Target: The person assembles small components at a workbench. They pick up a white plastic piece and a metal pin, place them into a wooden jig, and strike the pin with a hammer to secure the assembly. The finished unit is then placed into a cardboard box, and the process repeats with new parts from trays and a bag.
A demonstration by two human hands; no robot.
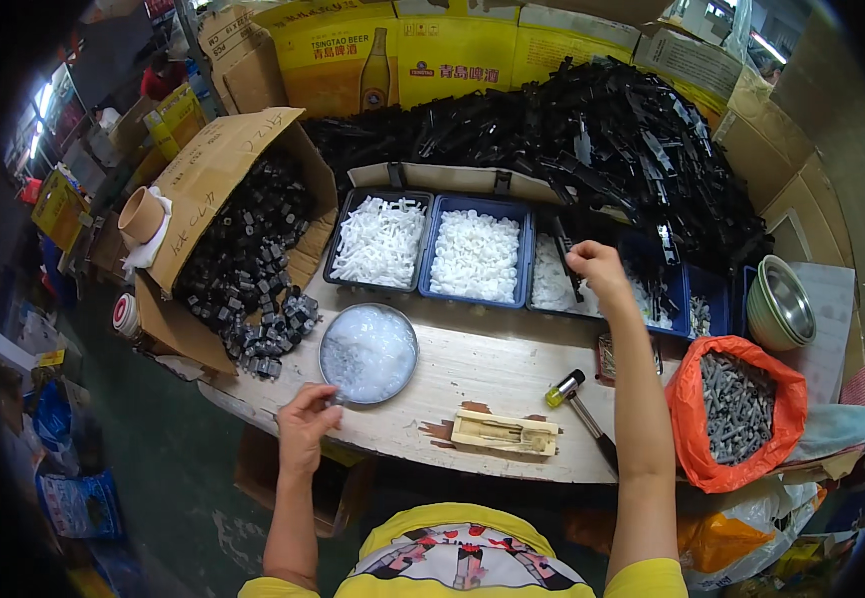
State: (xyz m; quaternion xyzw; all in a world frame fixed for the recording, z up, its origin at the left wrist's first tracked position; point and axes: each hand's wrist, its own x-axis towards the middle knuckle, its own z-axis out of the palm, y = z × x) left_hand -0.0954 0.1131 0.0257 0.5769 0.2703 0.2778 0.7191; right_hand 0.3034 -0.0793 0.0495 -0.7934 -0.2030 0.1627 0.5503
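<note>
My right hand is raised over the blue bins, its fingers closed on a long, thin black plastic strip that hangs steeply tilted. Beneath it lies a bin of white plastic pieces, partly covered by the strip and hand. At the lower rim of a round metal dish, my left hand pinches a small greyish piece whose kind I cannot make out. Whitish translucent stuff fills the dish. Between my forearms, a cream-coloured block fixture with a long groove rests on the table.
A yellow-and-black-headed hammer lies right of the fixture. Two bins of white parts stand centrally, before a heap of black strips. A tipped carton spills dark blocks at left; a red bag of grey plugs and stacked bowls stand right.
</note>
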